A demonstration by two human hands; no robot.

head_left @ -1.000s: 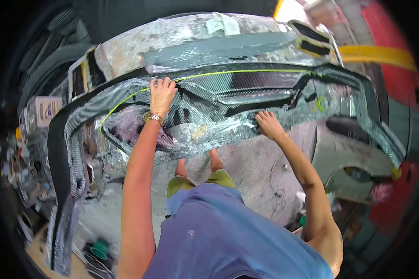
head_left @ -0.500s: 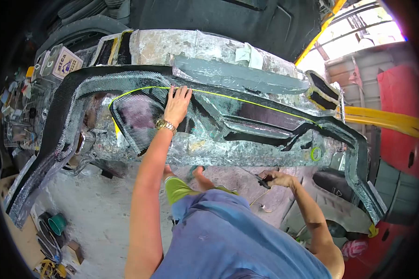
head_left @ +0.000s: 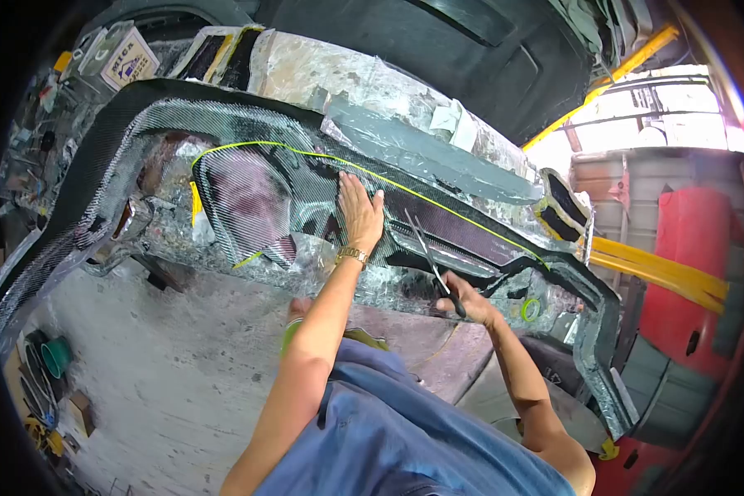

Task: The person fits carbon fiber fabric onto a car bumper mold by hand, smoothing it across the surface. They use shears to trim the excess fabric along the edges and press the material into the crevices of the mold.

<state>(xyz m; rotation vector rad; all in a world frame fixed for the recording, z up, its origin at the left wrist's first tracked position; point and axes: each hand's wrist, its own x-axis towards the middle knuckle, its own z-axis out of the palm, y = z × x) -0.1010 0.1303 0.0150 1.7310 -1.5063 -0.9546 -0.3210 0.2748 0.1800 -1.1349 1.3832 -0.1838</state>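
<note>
Currently the left hand [head_left: 360, 213] lies flat, fingers spread and released, palm down on the large black woven carbon-fibre bumper-shaped panel [head_left: 289, 186] that sits in its silvery, film-covered mould [head_left: 306, 70]. The fingertips reach just to the thin yellow-green line [head_left: 322, 157] that runs along the panel's upper edge. A gold wristwatch [head_left: 353, 255] sits on that wrist.

The right hand [head_left: 465, 299] is clenched around the dark handles of a pair of long steel scissors [head_left: 428, 252]; the blades point up and away from the fingers, onto the cloth just right of the left hand, tips short of the yellow-green line. I cannot tell whether the blades are parted.

Judgement on the step: trimming or slitting the cloth beside the pressing hand. To do it well, keep the left palm firm so the weave does not shift or pucker, keep the blades shallow to avoid nicking the film beneath, cut short of the line, and keep the tips clear of the left fingers.

Against half a second ago: the right hand then held the scissors low, below the panel's lower edge and well apart from the cloth; now it is raised with the blades on the panel. The left hand has slid right along the panel, and the head view has swung so the panel runs more diagonally. A small green roll of tape [head_left: 530, 309] lies right of the right hand.
</note>
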